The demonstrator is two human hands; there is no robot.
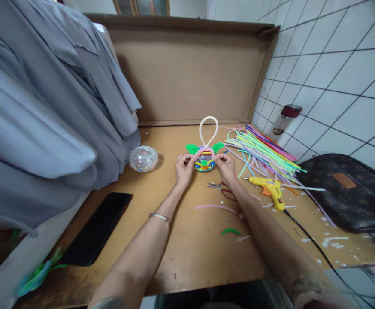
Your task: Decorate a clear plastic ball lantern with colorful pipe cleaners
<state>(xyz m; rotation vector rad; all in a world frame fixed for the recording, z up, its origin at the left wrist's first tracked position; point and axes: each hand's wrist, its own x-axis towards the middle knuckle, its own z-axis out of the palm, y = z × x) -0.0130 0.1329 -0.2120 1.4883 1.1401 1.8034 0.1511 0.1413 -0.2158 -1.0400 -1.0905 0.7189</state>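
Observation:
A round, colourful craft piece point(204, 162) sits between my hands at the middle of the table. It has green leaf shapes at both sides, a pink twisted strip across its upper edge and a white loop point(209, 125) standing above it. My left hand point(185, 167) pinches the left end of the pink strip. The right end is pinched by my right hand point(225, 165). Red-handled scissors point(226, 191) lie partly under my right wrist. A pink stem point(215, 206) and a short green piece point(230, 231) lie nearer to me.
Right of my hands are a pile of coloured stems point(264, 150), a yellow glue gun point(271, 191) with a cord, a dark bag point(351, 193) and a bottle point(284, 122). On the left are a clear ball point(143, 159), a phone point(97, 228) and hanging grey cloth point(61, 94). Cardboard point(187, 73) stands behind.

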